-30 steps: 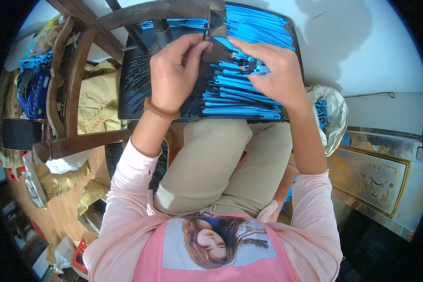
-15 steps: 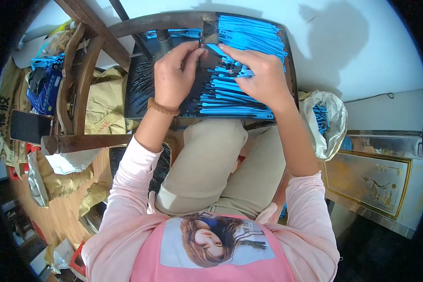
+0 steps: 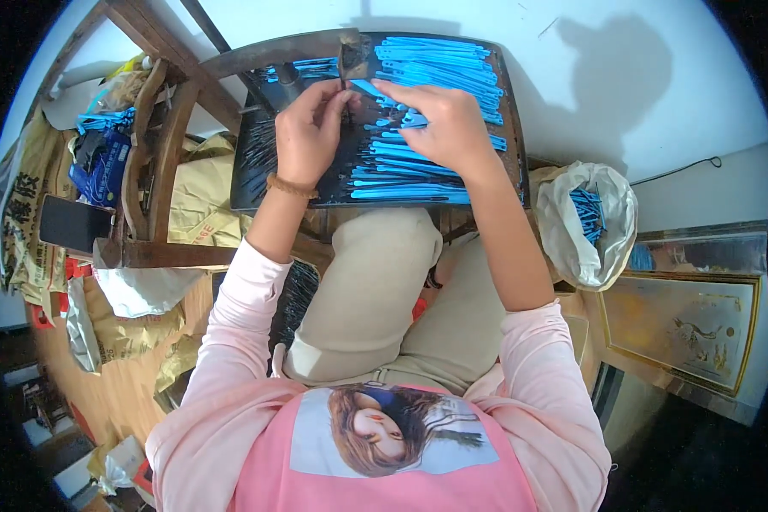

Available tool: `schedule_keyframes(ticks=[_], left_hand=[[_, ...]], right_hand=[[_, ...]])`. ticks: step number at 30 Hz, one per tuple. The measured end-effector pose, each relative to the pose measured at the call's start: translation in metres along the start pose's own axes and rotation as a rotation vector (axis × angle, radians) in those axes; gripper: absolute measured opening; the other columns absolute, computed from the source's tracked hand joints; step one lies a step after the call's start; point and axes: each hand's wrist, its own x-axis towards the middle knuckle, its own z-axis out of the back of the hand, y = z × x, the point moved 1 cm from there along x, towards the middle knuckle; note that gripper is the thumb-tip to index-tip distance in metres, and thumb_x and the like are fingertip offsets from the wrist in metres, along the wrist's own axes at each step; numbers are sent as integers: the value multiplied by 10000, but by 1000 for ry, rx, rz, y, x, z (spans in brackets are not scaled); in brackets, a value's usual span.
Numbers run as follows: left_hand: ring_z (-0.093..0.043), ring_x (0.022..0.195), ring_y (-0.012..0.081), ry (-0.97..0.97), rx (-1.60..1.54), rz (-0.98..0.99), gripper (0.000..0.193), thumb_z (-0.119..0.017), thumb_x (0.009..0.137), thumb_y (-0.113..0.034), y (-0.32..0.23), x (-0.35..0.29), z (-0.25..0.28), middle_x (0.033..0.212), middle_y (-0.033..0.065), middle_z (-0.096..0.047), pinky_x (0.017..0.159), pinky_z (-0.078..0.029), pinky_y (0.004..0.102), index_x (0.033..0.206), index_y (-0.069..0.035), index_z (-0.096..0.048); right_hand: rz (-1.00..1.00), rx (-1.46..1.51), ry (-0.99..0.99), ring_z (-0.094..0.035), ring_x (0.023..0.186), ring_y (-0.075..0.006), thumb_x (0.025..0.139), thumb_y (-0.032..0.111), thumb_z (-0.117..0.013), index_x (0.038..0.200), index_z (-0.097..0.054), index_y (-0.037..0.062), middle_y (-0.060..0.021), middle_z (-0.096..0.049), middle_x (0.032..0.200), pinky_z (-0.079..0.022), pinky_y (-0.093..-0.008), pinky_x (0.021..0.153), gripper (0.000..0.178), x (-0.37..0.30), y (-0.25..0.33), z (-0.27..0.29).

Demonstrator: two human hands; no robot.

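On a black tray (image 3: pixel 331 181) lie many slim blue plastic strips (image 3: pixel 439 77), heaped toward the right, and thin black pieces (image 3: pixel 256 162) at the left. My right hand (image 3: pixel 448 128) is closed, its thumb and forefinger on a blue strip (image 3: pixel 366 88) that points toward a small worn block (image 3: pixel 352 60) at the tray's far side. More strips lie under its fingers. Just left of that block is my left hand (image 3: pixel 305 136), fingers pinched together close to the strip's far end. A thin dark piece seems to be between them, too small to name.
A wooden chair frame (image 3: pixel 166 154) stands at the left and its curved rail reaches over the tray. Right of the tray, a white bag (image 3: pixel 555 226) holds more blue strips. Brown paper sacks (image 3: pixel 200 200), a black flat box (image 3: pixel 75 224) and a framed picture (image 3: pixel 683 328) are around.
The whole view has shifted slightly, so the tray appears a little further left. Both hands keep nearly the same pose by the block, the blue strip still in the right fingers.
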Motion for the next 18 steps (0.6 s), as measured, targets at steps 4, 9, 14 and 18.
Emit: schedule_keyframes(ticks=[4,9,14,18], left_hand=[[-702,792,148,0,-15,4,113,-613,887,-24,1,0,-1,830,111,-715,687,-537,243,981,33,-636],[-701,789,142,-10,-30,11,109,-612,887,-24,2,1,-1,829,107,-716,692,-535,240,976,34,-638],[-700,786,136,-14,-38,-8,114,-610,888,-25,2,0,-1,824,104,-716,695,-535,237,981,33,-642],[-699,781,133,-8,-45,5,120,-612,886,-28,1,0,0,824,101,-716,691,-533,234,983,36,-645]], right_hand=[[0,-7,5,-663,775,-250,610,19,-685,1203,-650,229,-80,-698,975,-541,-316,647,631,-1,-2,0],[-2,-3,1,-666,786,-251,611,14,-682,1200,-652,239,-79,-698,981,-546,-315,662,632,0,0,0],[-18,6,-2,-666,777,-256,604,-12,-682,1192,-659,227,-86,-700,968,-546,-314,663,634,0,2,1],[15,-2,-22,-664,775,-259,609,-17,-684,1191,-659,215,-94,-698,964,-542,-313,661,627,-1,0,-2]])
